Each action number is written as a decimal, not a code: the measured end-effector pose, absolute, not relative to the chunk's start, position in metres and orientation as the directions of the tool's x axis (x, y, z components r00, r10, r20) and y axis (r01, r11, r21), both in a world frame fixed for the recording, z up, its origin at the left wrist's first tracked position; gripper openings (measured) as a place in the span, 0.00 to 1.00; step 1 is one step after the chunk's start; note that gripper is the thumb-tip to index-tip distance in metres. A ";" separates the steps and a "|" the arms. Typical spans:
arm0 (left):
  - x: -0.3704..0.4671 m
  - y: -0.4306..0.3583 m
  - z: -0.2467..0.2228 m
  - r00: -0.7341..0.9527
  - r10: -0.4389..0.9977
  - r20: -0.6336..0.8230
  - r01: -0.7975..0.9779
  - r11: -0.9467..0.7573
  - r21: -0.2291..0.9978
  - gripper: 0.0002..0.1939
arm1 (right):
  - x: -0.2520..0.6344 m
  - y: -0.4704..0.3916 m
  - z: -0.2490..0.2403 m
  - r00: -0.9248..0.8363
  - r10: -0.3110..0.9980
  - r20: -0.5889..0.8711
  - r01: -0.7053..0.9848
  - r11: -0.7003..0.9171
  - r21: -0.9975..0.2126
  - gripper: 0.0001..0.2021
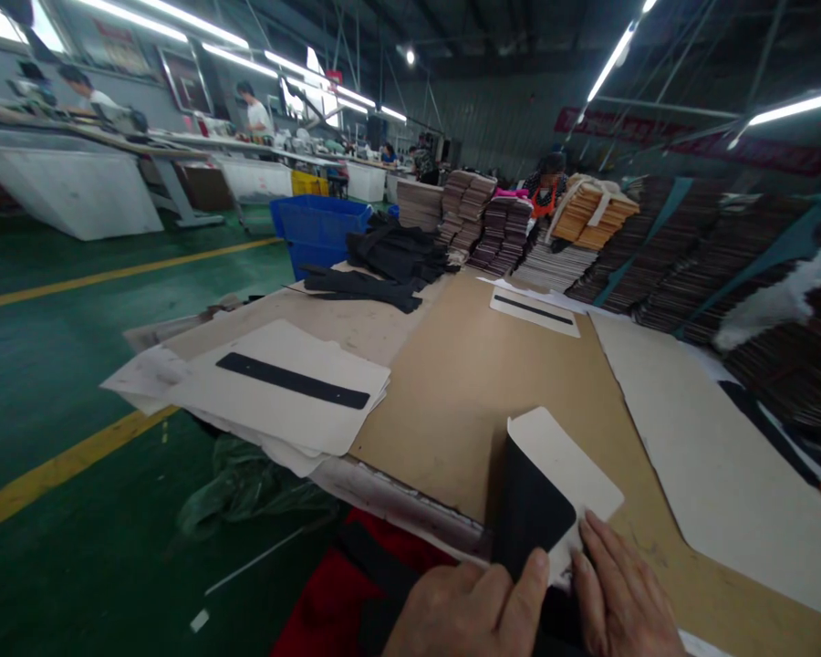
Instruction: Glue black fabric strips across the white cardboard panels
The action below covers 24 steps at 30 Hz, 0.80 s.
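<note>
At the table's near edge lies a pale cream panel [578, 461] with a black piece [530, 502] folded up against its left part. My left hand [472, 607] is closed on the lower end of the black piece, fingers curled and forefinger along its edge. My right hand [626, 584] lies on the panel's near right corner, fingers stretched out flat and pressing down. The near ends of both pieces are hidden by my hands. To the left, a stack of cream panels [301, 351] carries a black strip [291, 380] on top.
Brown board [444, 392] covers the table. A cream panel with a black strip [534, 308] lies farther back. Black fabric pieces [397, 251] are heaped by blue crates [321, 219]. Bundled stacks [684, 246] line the right. A large pale sheet [718, 447] lies right. People work behind.
</note>
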<state>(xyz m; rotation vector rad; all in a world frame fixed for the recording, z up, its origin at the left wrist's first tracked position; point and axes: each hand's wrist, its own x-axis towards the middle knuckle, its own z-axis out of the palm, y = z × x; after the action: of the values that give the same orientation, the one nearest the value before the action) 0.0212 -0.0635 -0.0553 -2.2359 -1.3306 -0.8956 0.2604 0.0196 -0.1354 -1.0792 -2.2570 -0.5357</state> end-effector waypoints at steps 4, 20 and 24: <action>0.010 -0.063 -0.061 0.357 0.740 0.570 0.847 -0.513 0.136 0.28 | 0.263 0.020 -0.132 -0.527 0.543 0.653 0.774 0.623 0.107 0.22; -0.044 -0.022 -0.054 -0.428 0.903 -0.034 0.669 0.342 0.660 0.15 | 0.270 0.052 -0.109 -0.349 0.796 0.495 0.925 0.376 0.047 0.26; -0.042 -0.017 -0.050 -0.379 0.926 -0.011 0.799 0.333 0.500 0.13 | 0.281 0.024 -0.121 -0.425 0.738 0.524 0.901 0.399 0.168 0.26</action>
<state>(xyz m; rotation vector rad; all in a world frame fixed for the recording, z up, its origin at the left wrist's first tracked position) -0.0421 -0.0169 -0.0497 -1.8689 -2.7923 -0.7377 0.2809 0.0242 -0.1209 -1.4152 -2.2955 -0.6145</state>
